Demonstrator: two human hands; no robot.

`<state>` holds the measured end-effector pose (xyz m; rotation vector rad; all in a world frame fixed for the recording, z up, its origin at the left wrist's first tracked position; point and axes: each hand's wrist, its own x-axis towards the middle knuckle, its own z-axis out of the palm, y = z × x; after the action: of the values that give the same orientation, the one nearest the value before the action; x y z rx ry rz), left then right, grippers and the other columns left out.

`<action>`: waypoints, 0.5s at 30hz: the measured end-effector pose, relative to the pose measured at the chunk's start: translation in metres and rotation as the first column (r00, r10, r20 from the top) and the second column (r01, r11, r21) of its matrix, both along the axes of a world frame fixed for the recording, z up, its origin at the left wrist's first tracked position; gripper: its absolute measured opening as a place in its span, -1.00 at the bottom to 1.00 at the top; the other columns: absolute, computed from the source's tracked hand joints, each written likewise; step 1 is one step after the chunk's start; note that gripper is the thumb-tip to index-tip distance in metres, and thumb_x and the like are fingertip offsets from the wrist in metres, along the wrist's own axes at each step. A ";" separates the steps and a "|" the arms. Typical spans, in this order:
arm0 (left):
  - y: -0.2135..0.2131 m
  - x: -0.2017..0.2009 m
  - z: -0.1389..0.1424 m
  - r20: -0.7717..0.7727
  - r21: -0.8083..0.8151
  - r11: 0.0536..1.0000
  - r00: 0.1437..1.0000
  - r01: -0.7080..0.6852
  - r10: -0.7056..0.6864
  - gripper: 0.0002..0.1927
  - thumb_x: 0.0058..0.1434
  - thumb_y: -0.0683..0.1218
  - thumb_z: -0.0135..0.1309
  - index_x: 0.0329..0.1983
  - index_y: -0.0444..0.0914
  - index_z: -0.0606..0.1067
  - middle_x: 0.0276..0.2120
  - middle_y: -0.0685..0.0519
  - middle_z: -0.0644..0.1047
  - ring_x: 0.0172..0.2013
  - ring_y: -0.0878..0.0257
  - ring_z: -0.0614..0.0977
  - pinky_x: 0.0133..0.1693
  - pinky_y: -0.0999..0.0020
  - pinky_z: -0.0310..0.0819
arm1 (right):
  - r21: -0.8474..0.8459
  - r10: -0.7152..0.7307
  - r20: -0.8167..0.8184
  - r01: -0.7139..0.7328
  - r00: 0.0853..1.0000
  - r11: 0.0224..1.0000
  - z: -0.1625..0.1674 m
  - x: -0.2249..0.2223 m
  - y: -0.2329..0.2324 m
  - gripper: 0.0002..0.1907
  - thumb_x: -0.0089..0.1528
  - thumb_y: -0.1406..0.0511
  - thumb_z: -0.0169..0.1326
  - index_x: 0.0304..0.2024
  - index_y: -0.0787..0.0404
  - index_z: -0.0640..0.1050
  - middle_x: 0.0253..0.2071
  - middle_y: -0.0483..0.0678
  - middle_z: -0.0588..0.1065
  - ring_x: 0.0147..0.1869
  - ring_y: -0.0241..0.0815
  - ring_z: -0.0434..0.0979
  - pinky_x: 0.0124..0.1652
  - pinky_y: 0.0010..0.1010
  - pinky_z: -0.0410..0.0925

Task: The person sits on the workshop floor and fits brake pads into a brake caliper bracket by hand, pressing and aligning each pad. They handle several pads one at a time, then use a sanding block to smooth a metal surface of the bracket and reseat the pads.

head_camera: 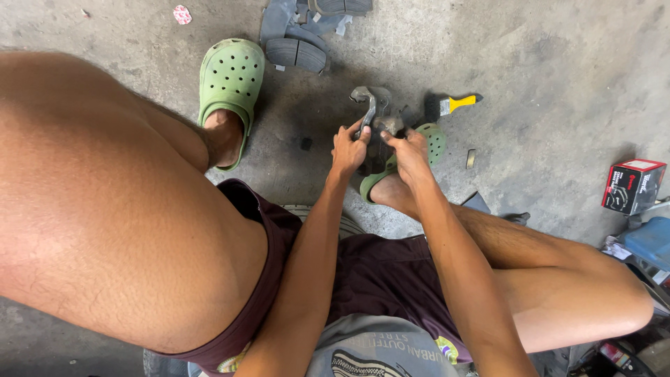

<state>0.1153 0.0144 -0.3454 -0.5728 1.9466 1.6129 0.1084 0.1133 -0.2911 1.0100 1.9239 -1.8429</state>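
Both hands, left hand (348, 148) and right hand (410, 155), grip a grey metal part (371, 112); red-black box (632, 185) far right.

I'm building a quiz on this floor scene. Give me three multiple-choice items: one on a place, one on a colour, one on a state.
1. Where does the brush with the yellow handle lie?
A. On the concrete floor beyond the hands
B. On the person's lap
C. On top of the red and black box

2. What colour are the clogs?
A. Blue
B. Green
C. White

3. What are the two hands doing?
A. Resting flat on the knees
B. Both gripping the grey metal part
C. One holds the brush, the other is free

Answers: 1 A, it rests on the floor just past the right foot. 2 B, both perforated clogs are green. 3 B, the left hand and the right hand close their fingers on the grey metal part above the floor.
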 end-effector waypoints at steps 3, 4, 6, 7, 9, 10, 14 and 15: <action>0.002 -0.001 0.002 0.013 -0.022 0.998 0.998 0.062 -0.062 -0.57 0.31 0.22 0.03 0.24 0.19 0.51 0.09 -0.12 0.46 0.23 -0.09 0.42 0.22 -0.20 0.17 | 0.086 -0.058 0.016 0.057 0.998 0.995 -0.005 0.000 0.000 -0.85 0.24 0.47 0.18 -0.12 0.35 0.59 -0.16 -0.01 0.58 -0.12 -0.23 0.54 -0.13 -0.43 0.41; 0.003 -0.001 0.003 -0.035 -0.021 0.998 0.997 0.065 -0.066 -0.57 0.31 0.22 0.04 0.24 0.17 0.52 0.10 -0.15 0.46 0.23 -0.14 0.40 0.21 -0.23 0.19 | 0.109 -0.084 0.015 0.082 0.996 0.991 -0.006 -0.001 0.002 -0.87 0.25 0.47 0.15 -0.14 0.34 0.59 -0.16 -0.01 0.57 -0.12 -0.22 0.54 -0.13 -0.39 0.43; 0.007 -0.002 0.006 -0.114 -0.051 0.996 0.991 0.071 -0.076 -0.58 0.30 0.21 0.07 0.19 0.10 0.56 0.10 -0.18 0.47 0.21 -0.18 0.41 0.16 -0.23 0.24 | 0.133 -0.159 0.023 0.154 0.987 0.979 -0.009 -0.001 0.009 -0.87 0.25 0.48 0.06 -0.16 0.30 0.57 -0.16 -0.02 0.55 -0.12 -0.19 0.54 -0.13 -0.29 0.47; 0.009 -0.002 0.008 -0.143 -0.078 0.994 0.986 0.072 -0.082 -0.60 0.28 0.20 0.09 0.14 0.05 0.58 0.08 -0.19 0.48 0.19 -0.18 0.43 0.13 -0.20 0.28 | 0.138 -0.208 0.033 0.201 0.978 0.970 -0.009 -0.001 0.015 -0.84 0.24 0.49 0.00 -0.17 0.26 0.56 -0.15 -0.03 0.54 -0.11 -0.18 0.54 -0.12 -0.23 0.50; 0.014 -0.003 0.010 -0.138 -0.052 0.997 0.988 0.060 -0.067 -0.60 0.26 0.18 0.11 0.09 -0.04 0.60 0.04 -0.20 0.53 0.12 -0.17 0.51 0.08 -0.11 0.37 | 0.155 -0.311 0.035 0.302 0.950 0.941 -0.011 -0.001 0.029 -0.81 0.24 0.49 -0.05 -0.16 0.23 0.54 -0.13 -0.03 0.52 -0.08 -0.13 0.54 -0.09 -0.09 0.53; 0.016 -0.005 0.011 -0.099 -0.003 0.999 0.994 0.046 -0.046 -0.60 0.26 0.17 0.11 0.08 -0.08 0.59 0.01 -0.20 0.56 0.07 -0.16 0.57 0.06 -0.05 0.44 | 0.164 -0.363 0.030 0.353 0.932 0.921 -0.012 -0.002 0.038 -0.83 0.26 0.48 -0.05 -0.15 0.23 0.52 -0.11 -0.01 0.51 -0.05 -0.10 0.54 -0.05 -0.02 0.53; 0.024 -0.011 0.011 0.052 0.119 0.985 0.990 0.121 -0.128 -0.62 0.33 0.11 0.04 0.07 -0.19 0.57 -0.14 -0.24 0.68 -0.05 -0.17 0.68 -0.02 0.07 0.51 | -0.010 -0.532 0.017 0.532 0.846 0.846 -0.015 0.000 0.073 -0.70 0.17 0.54 -0.17 -0.12 0.25 0.48 -0.04 0.06 0.48 0.05 0.05 0.55 0.10 0.11 0.48; 0.026 -0.012 0.011 0.013 0.103 0.989 0.994 0.109 -0.110 -0.60 0.31 0.10 0.06 0.09 -0.21 0.54 -0.15 -0.25 0.66 -0.05 -0.19 0.65 -0.03 0.05 0.49 | -0.026 -0.567 0.016 0.567 0.824 0.823 -0.015 0.001 0.080 -0.70 0.17 0.54 -0.17 -0.11 0.27 0.48 -0.02 0.08 0.47 0.07 0.08 0.55 0.12 0.13 0.47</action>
<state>0.1028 0.0402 -0.3348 -0.4309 1.8371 1.6217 0.1093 0.1930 -0.3065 1.7240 1.6923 -2.1412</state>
